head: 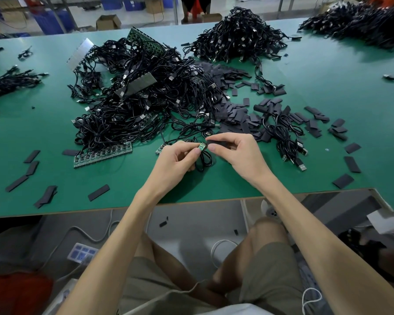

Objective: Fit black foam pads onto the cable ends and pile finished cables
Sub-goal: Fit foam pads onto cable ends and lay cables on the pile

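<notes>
Knees point(266, 233) in khaki shorts sit lowest in the frame, below the near edge of the table point(214, 199). Just above that edge, at the centre, my left hand point(180, 156) pinches a cable end point(202, 146), a small bare green board, between thumb and forefinger. Its thin black cable point(203, 162) hangs in a loop under my fingers. My right hand point(234, 153) pinches a foam pad point(217, 143), a flat black rectangle, with its tip just beside the board. Bare green mat point(55, 123) lies open to the left and right of my hands. Loose pads point(237, 117) are scattered just above and to the right. A tangled heap of cables point(146, 98) lies above left, and a tidier pile point(239, 35) sits at top centre.
</notes>
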